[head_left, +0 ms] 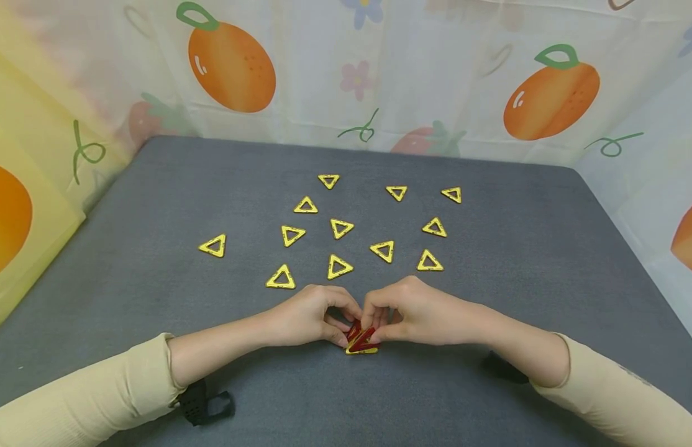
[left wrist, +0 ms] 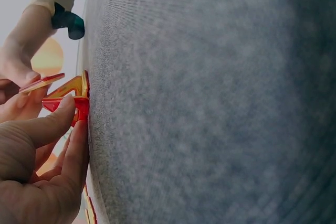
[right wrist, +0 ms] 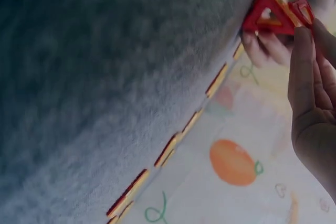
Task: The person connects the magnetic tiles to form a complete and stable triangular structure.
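At the near middle of the table, both hands work over a small cluster of triangular red-and-yellow tiles. One tile lies flat with its yellow edge (head_left: 361, 352) toward me. My left hand (head_left: 315, 315) pinches a red triangular tile (left wrist: 81, 101) standing on it; thumb and fingers grip it from the left. Beside that, an orange-yellow tile (left wrist: 67, 85) leans up. My right hand (head_left: 421, 310) pinches another red triangular tile (right wrist: 309, 15) between thumb and fingers, tilted, close to the standing ones. Whether it touches them I cannot tell.
Several yellow triangular frames lie flat beyond the hands, among them one at far left (head_left: 221, 246), one near the left hand (head_left: 281, 285) and one at right (head_left: 430, 268). The dark grey table (head_left: 156, 279) ends at a fruit-print curtain (head_left: 312, 74).
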`<action>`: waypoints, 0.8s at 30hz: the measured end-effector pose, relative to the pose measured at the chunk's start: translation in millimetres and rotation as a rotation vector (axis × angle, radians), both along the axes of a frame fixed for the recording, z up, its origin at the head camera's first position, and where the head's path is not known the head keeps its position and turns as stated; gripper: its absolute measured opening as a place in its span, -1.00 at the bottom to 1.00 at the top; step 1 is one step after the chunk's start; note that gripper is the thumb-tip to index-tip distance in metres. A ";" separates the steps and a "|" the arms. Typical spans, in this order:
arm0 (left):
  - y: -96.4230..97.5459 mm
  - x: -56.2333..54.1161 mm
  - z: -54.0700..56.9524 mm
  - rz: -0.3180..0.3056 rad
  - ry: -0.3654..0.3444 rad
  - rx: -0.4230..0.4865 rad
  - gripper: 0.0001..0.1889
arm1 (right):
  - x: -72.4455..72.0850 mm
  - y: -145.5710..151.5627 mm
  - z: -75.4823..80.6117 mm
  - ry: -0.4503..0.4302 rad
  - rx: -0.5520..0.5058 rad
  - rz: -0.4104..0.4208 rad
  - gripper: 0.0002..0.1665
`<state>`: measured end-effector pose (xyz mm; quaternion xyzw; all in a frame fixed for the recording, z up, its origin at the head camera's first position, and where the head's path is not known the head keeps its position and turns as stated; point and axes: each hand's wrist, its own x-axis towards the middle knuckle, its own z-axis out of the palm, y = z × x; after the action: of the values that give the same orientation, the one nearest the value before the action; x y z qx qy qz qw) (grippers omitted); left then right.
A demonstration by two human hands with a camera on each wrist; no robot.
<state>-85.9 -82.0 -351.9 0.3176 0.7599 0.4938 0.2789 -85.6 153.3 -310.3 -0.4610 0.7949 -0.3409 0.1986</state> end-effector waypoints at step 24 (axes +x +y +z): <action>-0.1 0.1 0.5 0.007 0.030 -0.013 -0.67 | 7.2 -11.5 -4.8 0.026 0.067 -0.047 -0.82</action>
<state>-85.7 -82.2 -351.3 0.3206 0.7684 0.4849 0.2676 -78.4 141.8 -315.1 -0.4397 0.8189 -0.3127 0.1957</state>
